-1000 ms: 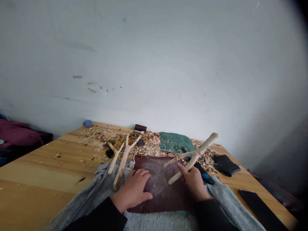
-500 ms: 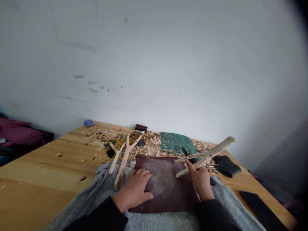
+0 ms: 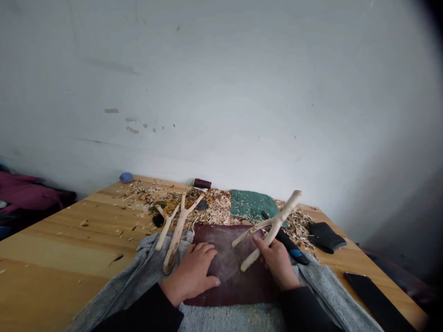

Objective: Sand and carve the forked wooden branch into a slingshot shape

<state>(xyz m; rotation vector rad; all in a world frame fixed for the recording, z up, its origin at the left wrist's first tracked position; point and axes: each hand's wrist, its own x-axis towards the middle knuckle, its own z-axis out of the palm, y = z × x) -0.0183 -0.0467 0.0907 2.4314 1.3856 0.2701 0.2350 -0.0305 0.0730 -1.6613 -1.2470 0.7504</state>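
Note:
A peeled, Y-shaped forked stick [image 3: 277, 224] is gripped in my right hand [image 3: 277, 263], its two prongs pointing down toward a dark red sheet [image 3: 249, 288] and its thick end raised to the upper right. My left hand [image 3: 194, 272] lies flat on the left part of that sheet, fingers outstretched and holding nothing. Pale dust marks the sheet's middle. Beyond my left hand rest a larger forked stick [image 3: 180, 228] and a smaller forked stick [image 3: 166, 228]. Under the sheet spreads a grey cloth [image 3: 221, 318].
Wood shavings [image 3: 218, 205] cover the table's back, around a green sheet [image 3: 254, 204]. A thread spool [image 3: 202, 183] stands by the wall. Right of my hand lie a black-and-blue handled tool [image 3: 294, 249], a black folded piece [image 3: 326, 236] and a phone [image 3: 377, 297].
My right hand has moved left and slightly down with the forked stick, which now tilts more steeply. The black-and-blue handle is uncovered. My left hand stays in place.

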